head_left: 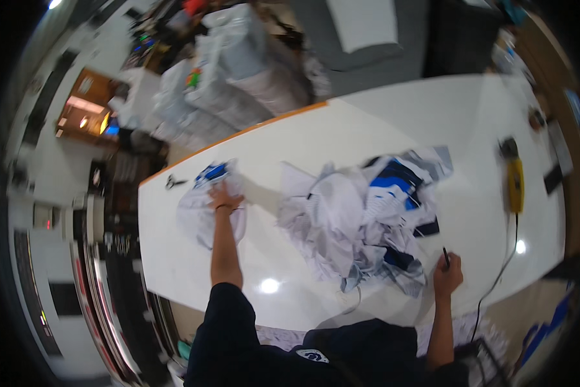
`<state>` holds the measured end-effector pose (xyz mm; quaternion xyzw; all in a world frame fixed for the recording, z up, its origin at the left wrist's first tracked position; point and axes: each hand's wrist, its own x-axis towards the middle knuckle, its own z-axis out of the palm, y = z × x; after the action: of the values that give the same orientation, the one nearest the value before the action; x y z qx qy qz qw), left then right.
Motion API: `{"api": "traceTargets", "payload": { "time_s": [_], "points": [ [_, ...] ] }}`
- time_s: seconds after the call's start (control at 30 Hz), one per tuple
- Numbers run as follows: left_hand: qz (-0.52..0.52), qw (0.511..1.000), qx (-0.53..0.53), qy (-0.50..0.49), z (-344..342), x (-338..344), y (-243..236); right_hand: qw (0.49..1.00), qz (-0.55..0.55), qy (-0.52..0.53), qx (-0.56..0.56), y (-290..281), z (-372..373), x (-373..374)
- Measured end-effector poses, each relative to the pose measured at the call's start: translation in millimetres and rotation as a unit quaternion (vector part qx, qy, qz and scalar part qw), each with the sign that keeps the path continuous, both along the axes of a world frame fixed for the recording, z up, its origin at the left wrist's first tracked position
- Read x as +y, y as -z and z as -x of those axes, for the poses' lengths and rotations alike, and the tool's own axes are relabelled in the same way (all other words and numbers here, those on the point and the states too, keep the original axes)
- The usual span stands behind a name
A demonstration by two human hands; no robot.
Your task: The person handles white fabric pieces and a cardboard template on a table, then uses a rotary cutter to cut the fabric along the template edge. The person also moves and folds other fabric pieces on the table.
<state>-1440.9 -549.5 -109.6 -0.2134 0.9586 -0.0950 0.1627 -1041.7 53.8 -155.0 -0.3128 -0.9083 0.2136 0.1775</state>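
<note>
My left hand (225, 197) lies with its fingers spread on a white piece of fabric (196, 216), close to the blue and dark print at its far end. The piece is spread on the white table, left of the middle. My right hand (448, 278) is closed around a slim black pen-like tool (445, 257) that points up and away from me; its exact kind is too blurred to make out. Between my hands sits a crumpled heap of white and grey fabric pieces (329, 219) with blue and navy patches. My right hand is just right of this heap, apart from it.
A pair of dark scissors (172, 182) lies near the left edge of the white table (290, 297). On the right rests a yellow corded power tool (514, 184), its cable running toward me. Large stuffed plastic sacks (251, 71) stand beyond the far edge.
</note>
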Motion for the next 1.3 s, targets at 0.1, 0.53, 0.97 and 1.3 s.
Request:
{"api": "traceTargets", "payload": {
  "time_s": [0.1, 0.53, 0.97, 1.3],
  "points": [
    [0.051, 0.996, -0.057, 0.047, 30.3, 1.1, -13.2, 0.999, -0.02, 0.018, 0.023, 7.0, -3.5, 1.8],
    [0.018, 0.994, -0.078, 0.08, -46.0, -122.6, 13.3, 0.999, -0.017, 0.029, 0.002, -13.8, 7.4, -3.1],
    [0.136, 0.921, -0.364, -0.03, -207.3, -167.8, -24.3, 0.998, 0.039, 0.028, 0.039, -14.4, -4.2, -4.0],
    [-0.056, 0.965, 0.141, 0.216, -304.3, -11.1, 31.0, 0.999, 0.023, 0.008, 0.047, -17.6, -9.1, 4.1]
  ]
}}
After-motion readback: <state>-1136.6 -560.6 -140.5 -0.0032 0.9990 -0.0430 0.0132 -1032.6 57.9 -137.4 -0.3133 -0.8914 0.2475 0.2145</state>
